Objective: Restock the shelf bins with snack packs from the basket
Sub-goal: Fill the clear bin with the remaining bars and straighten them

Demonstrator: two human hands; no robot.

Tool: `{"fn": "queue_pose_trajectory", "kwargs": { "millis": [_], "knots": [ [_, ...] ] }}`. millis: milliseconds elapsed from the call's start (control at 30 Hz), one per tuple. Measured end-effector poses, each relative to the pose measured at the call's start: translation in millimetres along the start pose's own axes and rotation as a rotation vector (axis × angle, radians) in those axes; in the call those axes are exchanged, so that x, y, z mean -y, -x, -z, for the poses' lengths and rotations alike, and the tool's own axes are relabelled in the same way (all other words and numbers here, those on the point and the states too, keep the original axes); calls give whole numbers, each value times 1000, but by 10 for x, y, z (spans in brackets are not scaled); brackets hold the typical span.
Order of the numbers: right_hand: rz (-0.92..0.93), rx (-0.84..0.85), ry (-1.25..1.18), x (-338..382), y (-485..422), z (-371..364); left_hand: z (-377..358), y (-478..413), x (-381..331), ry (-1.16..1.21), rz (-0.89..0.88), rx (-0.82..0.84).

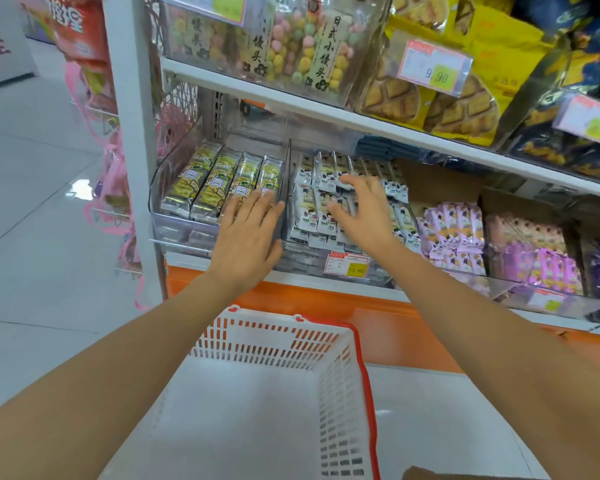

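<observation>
The left hand [248, 233] lay flat, fingers straight and close together, on the yellow-green snack packs [201, 185] at the front right corner of the left clear bin [174, 233], its fingertips beside the upright clear divider [286, 174]. These long packs lay side by side in a row, running from the bin's front toward the back of the lower shelf.

The right hand [361, 209] was open over the white snack packs [312, 209] in the next bin, fingers spread and slightly bent, gripping nothing; whether the fingertips pressed on the packs could not be told. The white packs stood in overlapping rows that filled that bin, and a red and yellow price tag [347, 265] sat on its front edge. Further right along the same shelf lay pale purple packs [454, 230].

The white plastic basket [274, 341] with a red handle [366, 375] sat below the shelf's front edge, between the two forearms. On the upper shelf [326, 112] stood clear bags of coloured balls [291, 46] and yellow waffle bags [447, 109].
</observation>
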State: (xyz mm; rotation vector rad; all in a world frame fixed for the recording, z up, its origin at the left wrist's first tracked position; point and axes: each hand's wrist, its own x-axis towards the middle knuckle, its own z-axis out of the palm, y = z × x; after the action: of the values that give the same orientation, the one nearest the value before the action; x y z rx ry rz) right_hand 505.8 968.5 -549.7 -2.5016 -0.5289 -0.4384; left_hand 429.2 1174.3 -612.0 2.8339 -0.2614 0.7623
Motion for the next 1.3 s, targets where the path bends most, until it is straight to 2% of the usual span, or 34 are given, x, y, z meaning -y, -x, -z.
{"fn": "queue_pose_trajectory", "kwargs": {
  "millis": [333, 633, 900, 1300],
  "knots": [
    [19, 11, 38, -427, 5, 372, 168, -487, -297, 149, -80, 19],
    [113, 142, 139, -786, -529, 364, -54, -1252, -357, 185, -79, 218],
    [199, 255, 157, -852, -822, 207, -185, -1550, -215, 214, -87, 356],
    [235, 200, 20, -881, -851, 290, -208, -1647, -241, 232, -52, 316]
  ]
}}
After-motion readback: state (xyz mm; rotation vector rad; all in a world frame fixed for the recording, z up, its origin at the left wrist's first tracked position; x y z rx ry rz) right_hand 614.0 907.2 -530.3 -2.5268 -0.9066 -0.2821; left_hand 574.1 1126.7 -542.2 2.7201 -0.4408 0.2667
